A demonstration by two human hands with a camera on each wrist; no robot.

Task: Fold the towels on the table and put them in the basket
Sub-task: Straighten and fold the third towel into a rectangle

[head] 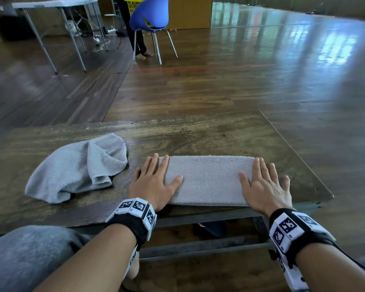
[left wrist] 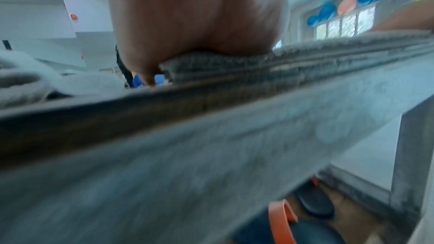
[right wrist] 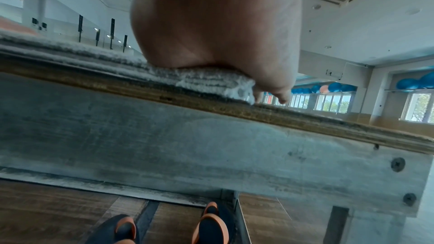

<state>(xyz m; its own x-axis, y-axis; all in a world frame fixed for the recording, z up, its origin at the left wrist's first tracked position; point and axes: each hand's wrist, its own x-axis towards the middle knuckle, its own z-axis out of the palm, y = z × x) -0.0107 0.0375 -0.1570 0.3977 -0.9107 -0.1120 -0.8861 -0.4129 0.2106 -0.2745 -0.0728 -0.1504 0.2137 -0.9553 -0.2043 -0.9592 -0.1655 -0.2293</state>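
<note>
A: Nearest? Left hand [head: 154, 183] and right hand [head: 263, 186] flat on opposite ends of folded towel [head: 209, 180], fingers straight, slightly spread, thumbs pointing inward.

B: Palms hidden?

A: Yes, pressed into cloth; only heels visible from wrist views, left one blurred.

B: Further out?

A: Crumpled towel [head: 78, 167] left on wooden table [head: 198, 133]. Far back, yellow basket [head: 133, 5], mostly hidden behind blue chair [head: 150, 15], cut off at top.

Wooden table [head: 198, 131] bearing two towels [head: 209, 180]
</note>
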